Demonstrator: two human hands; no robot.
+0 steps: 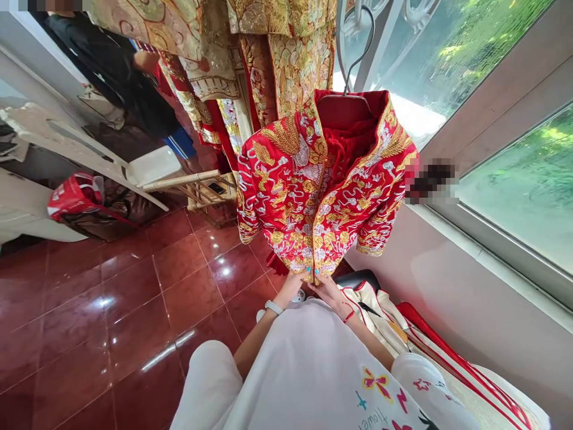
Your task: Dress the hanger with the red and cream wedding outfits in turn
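Note:
A red jacket thick with gold and silver embroidery hangs on a metal hanger in front of me, beside the window. Both my hands are at its bottom hem, where the two front panels meet. My left hand, with a white band on the wrist, pinches the hem edge. My right hand, with a red cord on the wrist, grips the same hem from the other side. The fingertips of both hands are closed on the fabric.
More gold-embroidered garments hang behind the jacket. A person in dark clothes stands at the back left. White plastic chairs and a red bag stand on the glossy red tile floor. A window runs along the right wall.

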